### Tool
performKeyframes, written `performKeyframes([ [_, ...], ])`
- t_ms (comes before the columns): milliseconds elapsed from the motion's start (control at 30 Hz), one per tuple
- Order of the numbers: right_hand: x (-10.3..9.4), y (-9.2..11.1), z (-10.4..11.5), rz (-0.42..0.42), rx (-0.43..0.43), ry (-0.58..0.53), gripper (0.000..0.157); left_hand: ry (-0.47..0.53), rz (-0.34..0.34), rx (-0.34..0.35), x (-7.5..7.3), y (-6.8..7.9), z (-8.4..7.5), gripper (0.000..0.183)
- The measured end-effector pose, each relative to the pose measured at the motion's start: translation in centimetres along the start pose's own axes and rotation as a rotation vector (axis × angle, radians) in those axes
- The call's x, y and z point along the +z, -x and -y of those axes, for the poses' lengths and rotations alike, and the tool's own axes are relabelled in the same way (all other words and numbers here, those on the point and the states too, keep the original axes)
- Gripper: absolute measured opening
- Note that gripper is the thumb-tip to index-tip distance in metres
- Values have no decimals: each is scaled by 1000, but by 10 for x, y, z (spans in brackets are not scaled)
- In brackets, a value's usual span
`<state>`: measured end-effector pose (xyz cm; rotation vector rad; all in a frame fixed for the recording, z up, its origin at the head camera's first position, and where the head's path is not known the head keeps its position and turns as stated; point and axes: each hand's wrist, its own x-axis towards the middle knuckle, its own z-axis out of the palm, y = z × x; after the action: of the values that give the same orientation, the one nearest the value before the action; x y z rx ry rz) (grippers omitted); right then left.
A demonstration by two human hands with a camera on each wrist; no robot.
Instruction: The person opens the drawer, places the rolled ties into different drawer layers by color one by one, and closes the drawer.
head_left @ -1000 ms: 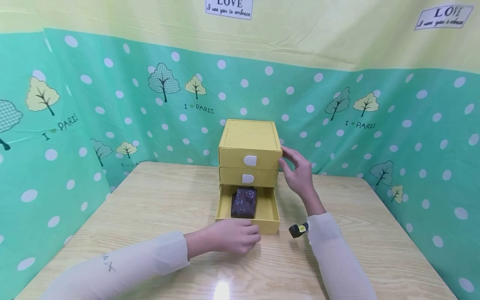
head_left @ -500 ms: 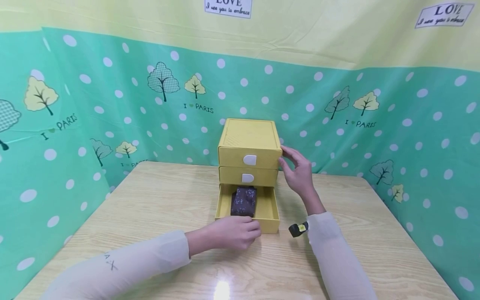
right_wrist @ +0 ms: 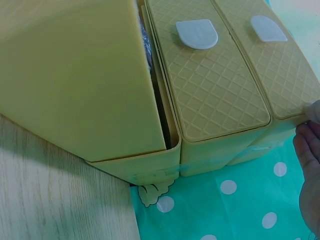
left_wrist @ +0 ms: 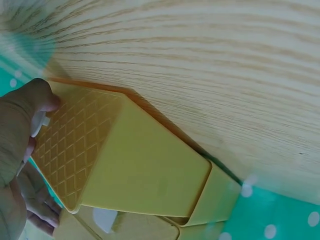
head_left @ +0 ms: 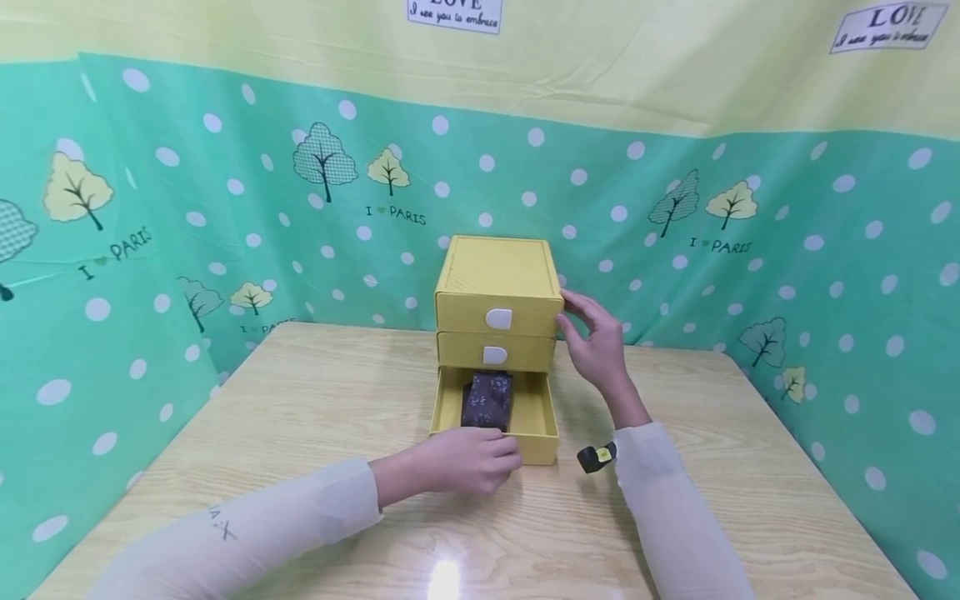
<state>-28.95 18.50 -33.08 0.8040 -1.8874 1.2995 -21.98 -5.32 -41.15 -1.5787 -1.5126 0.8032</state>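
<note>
A yellow drawer cabinet [head_left: 498, 268] stands at the back middle of the table, its bottom drawer [head_left: 538, 450] pulled out. Inside that drawer lies a dark folded cloth [head_left: 489, 400] with small pale flowers. My left hand [head_left: 472, 461] is at the drawer's front; in the left wrist view its thumb and fingers pinch the white tab handle [left_wrist: 38, 123]. My right hand [head_left: 597, 343] holds the cabinet's upper right front corner, thumb at the front and fingers along the side. White handles mark the closed top drawer [head_left: 461, 315] and middle drawer [head_left: 459, 352].
The wooden table [head_left: 315, 400] runs out to both sides of the cabinet. A green dotted curtain [head_left: 510, 158] hangs close behind it and along both sides. A black wrist device [head_left: 592, 459] sits at the right sleeve.
My left hand has shifted slightly up and forward against the drawer front. The drawer, cloth and right hand look the same apart from a small camera shift.
</note>
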Motion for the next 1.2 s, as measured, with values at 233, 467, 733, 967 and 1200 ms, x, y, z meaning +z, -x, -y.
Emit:
performKeyframes([
  [233,0,0,0,-2,-2,-3,37,2,-16,-2,1,1,2,27],
  [467,0,0,-1,-6,-2,-5,37,14,7,-10,2,1,3,23],
  [733,0,1,-2,-1,7,-8,37,7,3,-10,6,3,5,23],
  [967,0,0,-1,-1,15,-13,37,2,17,-6,10,3,6,20],
  [1200,0,0,0,1,9,0,38,-3,-14,-19,17,4,8,26],
])
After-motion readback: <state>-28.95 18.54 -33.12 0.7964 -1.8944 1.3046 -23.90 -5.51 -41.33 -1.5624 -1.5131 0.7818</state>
